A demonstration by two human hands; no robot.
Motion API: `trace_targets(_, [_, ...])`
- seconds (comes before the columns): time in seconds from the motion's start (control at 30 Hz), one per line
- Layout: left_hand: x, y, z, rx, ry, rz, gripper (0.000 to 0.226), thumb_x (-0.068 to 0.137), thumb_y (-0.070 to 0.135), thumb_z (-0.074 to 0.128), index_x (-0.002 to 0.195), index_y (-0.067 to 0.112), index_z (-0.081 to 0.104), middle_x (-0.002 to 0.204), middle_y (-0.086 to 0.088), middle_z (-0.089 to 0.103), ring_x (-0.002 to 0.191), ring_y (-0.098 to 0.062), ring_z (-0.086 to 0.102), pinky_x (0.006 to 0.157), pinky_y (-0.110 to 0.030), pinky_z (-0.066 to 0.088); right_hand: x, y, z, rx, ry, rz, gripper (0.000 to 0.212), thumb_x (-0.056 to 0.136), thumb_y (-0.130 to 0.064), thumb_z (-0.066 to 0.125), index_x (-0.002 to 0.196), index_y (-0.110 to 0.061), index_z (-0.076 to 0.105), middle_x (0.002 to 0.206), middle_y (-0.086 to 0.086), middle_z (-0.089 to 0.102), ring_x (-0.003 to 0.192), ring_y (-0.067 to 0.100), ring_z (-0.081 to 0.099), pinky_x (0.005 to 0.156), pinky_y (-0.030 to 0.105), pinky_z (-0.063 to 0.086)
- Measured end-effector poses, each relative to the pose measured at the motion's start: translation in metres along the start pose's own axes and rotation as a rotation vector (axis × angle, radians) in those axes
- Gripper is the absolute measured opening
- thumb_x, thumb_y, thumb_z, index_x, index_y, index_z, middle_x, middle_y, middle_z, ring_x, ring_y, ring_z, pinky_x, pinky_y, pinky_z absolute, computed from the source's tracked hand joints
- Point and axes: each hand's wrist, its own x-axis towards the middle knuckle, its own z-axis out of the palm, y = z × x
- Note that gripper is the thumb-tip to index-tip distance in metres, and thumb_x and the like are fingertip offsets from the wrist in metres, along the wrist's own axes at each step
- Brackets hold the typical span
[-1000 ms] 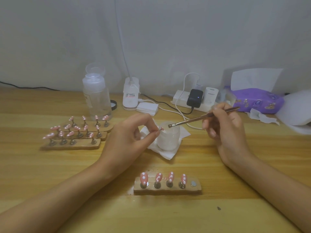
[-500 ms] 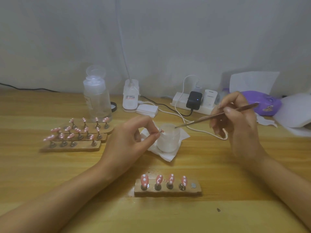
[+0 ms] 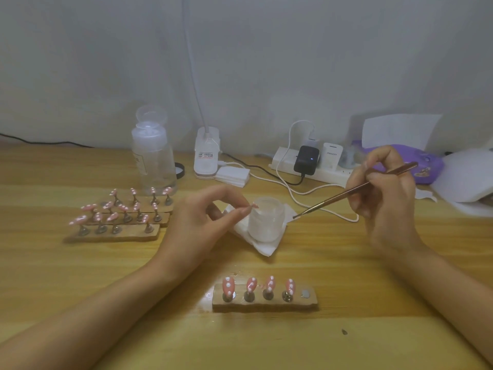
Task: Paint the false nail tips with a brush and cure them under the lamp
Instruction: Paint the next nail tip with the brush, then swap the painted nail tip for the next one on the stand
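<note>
My left hand (image 3: 205, 225) pinches a small pink nail tip (image 3: 253, 206) between thumb and forefinger, just left of a frosted white jar (image 3: 265, 220) that stands on a white tissue (image 3: 262, 245). My right hand (image 3: 384, 198) grips a thin rose-gold brush (image 3: 354, 189); its bristle end points down-left and hovers right of the jar, apart from the tip. A wooden holder (image 3: 264, 303) near me carries several pink nail tips with white dots and one bare magnet at its right end. The slim white lamp (image 3: 206, 153) stands at the back on its base.
Three wooden holders with several pink tips (image 3: 120, 212) sit at the left. A clear bottle (image 3: 152, 156) stands behind them. A power strip with chargers (image 3: 309, 161) and white cables (image 3: 301, 198) lies at the back, a purple tissue pack (image 3: 426, 166) at the right.
My right hand has drawn the brush away to the right, so its bristles no longer hover over the jar by the nail tip. My left hand has held still with the tip.
</note>
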Motion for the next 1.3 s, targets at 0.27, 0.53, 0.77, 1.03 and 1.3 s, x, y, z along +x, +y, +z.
trace_targets(0.27, [0.003,0.042,-0.006,-0.337,0.053,-0.038,0.007,0.082,0.03,0.074,0.086,0.025,0.073,0.092,0.006,0.078,0.094,-0.018,0.072,0.076,-0.021,0.054,0.001,0.019,-0.002,0.292,0.243,0.4,0.023,0.095,-0.012,0.035,0.077,-0.02,0.047,0.045,-0.001,0.044,0.033,0.008,0.027,0.033,0.017,0.021])
trace_targets(0.53, [-0.025,0.084,0.029,0.075,-0.445,0.145,0.01,0.076,0.035,0.082,0.081,0.037,0.074,0.101,0.025,0.069,0.102,-0.003,0.049,0.08,-0.019,0.037,0.004,0.022,0.001,0.277,0.252,0.43,0.022,0.095,-0.012,0.038,0.076,-0.018,0.049,0.045,0.0,0.045,0.031,0.008,0.027,0.031,0.015,0.019])
trace_targets(0.77, [-0.036,0.075,0.047,0.49,-0.396,0.213,0.008,0.078,0.044,0.075,0.085,0.042,0.072,0.101,0.022,0.055,0.092,-0.002,0.025,0.08,-0.031,0.022,0.003,0.023,0.003,0.234,0.204,0.408,0.024,0.095,-0.009,0.037,0.076,-0.017,0.049,0.045,0.001,0.046,0.031,0.009,0.028,0.032,0.014,0.02])
trace_targets(1.03, [-0.037,0.072,0.045,0.632,-0.372,0.183,0.019,0.086,0.055,0.062,0.1,0.042,0.061,0.111,0.024,0.048,0.106,-0.005,0.026,0.085,-0.031,0.018,0.002,0.023,0.002,0.195,0.188,0.418,0.023,0.094,-0.011,0.04,0.075,-0.019,0.05,0.047,0.001,0.046,0.034,0.01,0.029,0.034,0.015,0.022])
trace_targets(1.3, [-0.012,0.052,-0.022,0.659,-0.651,0.244,0.064,0.061,0.093,0.044,0.117,0.066,0.028,0.106,0.044,0.042,0.095,0.014,0.039,0.079,-0.023,0.04,0.002,0.022,0.002,0.211,0.219,0.44,0.023,0.096,-0.013,0.041,0.076,-0.02,0.052,0.046,0.0,0.047,0.034,0.009,0.03,0.034,0.015,0.021])
